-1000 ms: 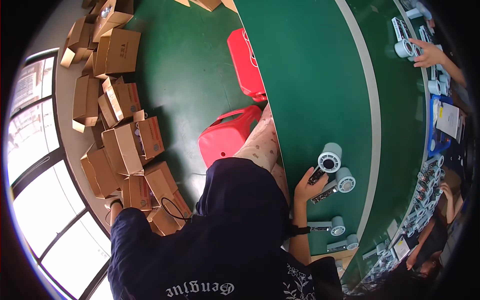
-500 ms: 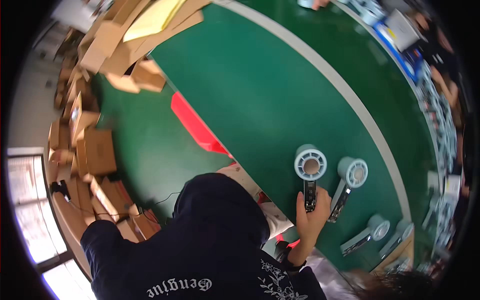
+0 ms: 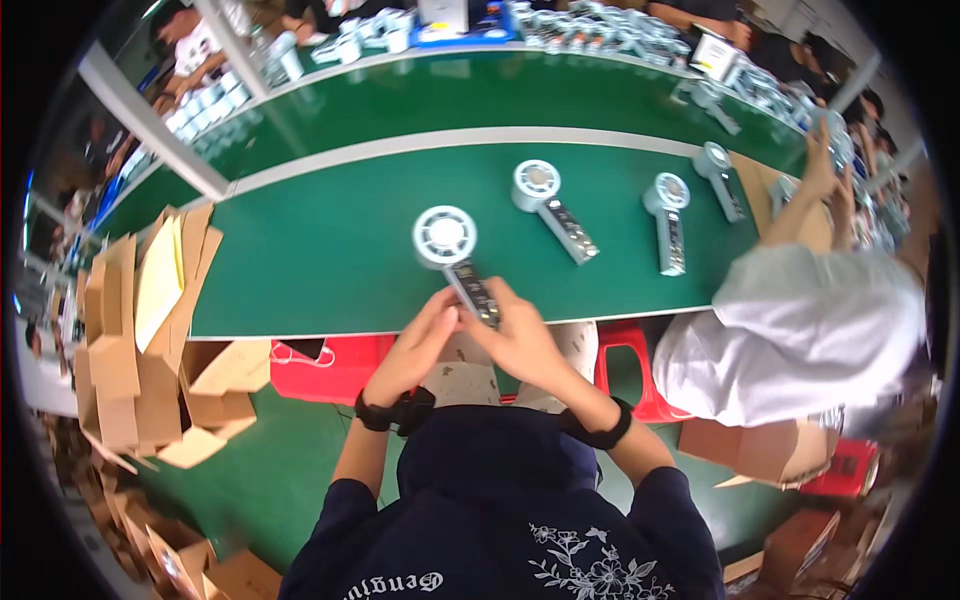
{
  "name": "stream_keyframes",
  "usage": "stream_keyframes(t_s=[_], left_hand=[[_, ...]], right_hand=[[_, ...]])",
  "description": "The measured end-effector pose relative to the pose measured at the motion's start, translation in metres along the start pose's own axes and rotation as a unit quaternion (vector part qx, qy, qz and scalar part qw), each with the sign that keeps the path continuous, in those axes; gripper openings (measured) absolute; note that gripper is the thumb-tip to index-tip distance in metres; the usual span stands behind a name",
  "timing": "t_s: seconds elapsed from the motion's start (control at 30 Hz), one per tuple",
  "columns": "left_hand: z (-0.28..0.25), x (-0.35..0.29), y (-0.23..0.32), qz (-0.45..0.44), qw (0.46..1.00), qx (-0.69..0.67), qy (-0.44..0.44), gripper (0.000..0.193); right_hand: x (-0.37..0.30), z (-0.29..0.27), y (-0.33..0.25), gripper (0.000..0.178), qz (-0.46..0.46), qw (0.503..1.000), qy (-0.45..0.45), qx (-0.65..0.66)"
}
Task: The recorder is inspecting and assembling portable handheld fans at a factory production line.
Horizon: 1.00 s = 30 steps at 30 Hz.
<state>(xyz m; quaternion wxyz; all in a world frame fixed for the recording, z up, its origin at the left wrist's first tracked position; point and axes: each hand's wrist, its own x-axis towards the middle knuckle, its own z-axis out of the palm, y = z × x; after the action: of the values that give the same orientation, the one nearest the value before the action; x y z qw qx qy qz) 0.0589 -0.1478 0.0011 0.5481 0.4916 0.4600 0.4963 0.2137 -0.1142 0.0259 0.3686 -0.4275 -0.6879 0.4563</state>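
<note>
Fan (image 3: 449, 248) — fingers (image 3: 502, 294) round handle (image 3: 471, 286), over table (image 3: 320, 270)

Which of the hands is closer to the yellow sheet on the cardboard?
Left. The left hand is right of the yellow sheet, beside the handheld fan; the right hand is farther right, around its handle.

A flat green table (image 3: 320, 280) stretches across in front of you, with a pale strip (image 3: 480, 137) along its far side. Lying directly on it, well apart from your near edge, is a light-blue handheld fan (image 3: 556, 212), its handle slanting toward your right. Farther right lie a second fan (image 3: 668, 225), handle pointing toward you, and just beside it a third fan (image 3: 722, 185), slightly slanted.
</note>
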Motion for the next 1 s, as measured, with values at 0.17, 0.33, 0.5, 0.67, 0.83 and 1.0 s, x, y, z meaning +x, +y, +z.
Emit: stream_keyframes(t_s=[0.17,0.33,0.5,0.67,0.83,1.0], left_hand=[[0.004,0.007,-0.01,-0.006,0.992,-0.114,0.044,0.032],[-0.05,-0.06,-0.043,0.073,0.976,0.107,0.176,0.025],[-0.168,-0.107,-0.147,0.049,0.729,0.54,0.418,0.043],[-0.226,-0.1,-0.179,-0.025,0.629,0.655,0.418,0.049],[-0.233,-0.096,-0.165,-0.062,0.615,0.68,0.394,0.043],[-0.207,-0.093,-0.135,0.036,0.718,0.56,0.412,0.032]], right_hand=[[0.006,0.018,0.006,0.036,-0.087,0.996,0.007,-0.02],[0.018,-0.003,0.031,0.029,-0.067,0.997,0.028,-0.029],[0.037,-0.009,0.036,0.019,0.036,0.995,-0.057,0.068],[0.052,-0.008,0.037,0.022,0.064,0.986,-0.094,0.122],[0.049,-0.009,0.039,0.026,0.064,0.985,-0.112,0.114],[0.047,-0.003,0.036,0.017,0.075,0.986,-0.075,0.132]])
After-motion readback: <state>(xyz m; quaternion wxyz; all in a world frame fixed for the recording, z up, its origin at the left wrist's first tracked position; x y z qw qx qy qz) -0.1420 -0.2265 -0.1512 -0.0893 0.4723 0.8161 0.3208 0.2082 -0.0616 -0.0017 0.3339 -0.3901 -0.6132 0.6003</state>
